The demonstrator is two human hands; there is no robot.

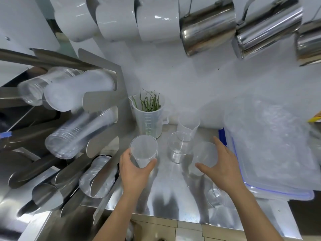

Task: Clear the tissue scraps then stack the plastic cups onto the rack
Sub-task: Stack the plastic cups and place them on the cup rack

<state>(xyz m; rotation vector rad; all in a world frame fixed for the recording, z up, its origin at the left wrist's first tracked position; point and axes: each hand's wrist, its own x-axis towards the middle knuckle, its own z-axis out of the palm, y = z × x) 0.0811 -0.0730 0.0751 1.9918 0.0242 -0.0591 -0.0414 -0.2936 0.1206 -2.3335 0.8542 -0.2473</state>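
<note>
My left hand [134,172] grips a frosted plastic cup [143,149], held upright just above the steel counter [163,197]. My right hand [220,168] is spread around a second frosted cup [205,154] that stands on the counter; thumb and fingers are apart, and I cannot tell if they touch it. A clear cup [179,146] stands between the two. A further clear cup [216,197] sits under my right forearm. The steel cup rack [104,94] at the left holds several slanted cup stacks [78,133]. No tissue scraps are visible.
A measuring jug with green stalks [149,115] and a smaller frosted jug [188,123] stand at the back wall. A lidded plastic box [271,150] fills the right side. White and steel pitchers [208,26] hang overhead. The counter's front edge is close below my arms.
</note>
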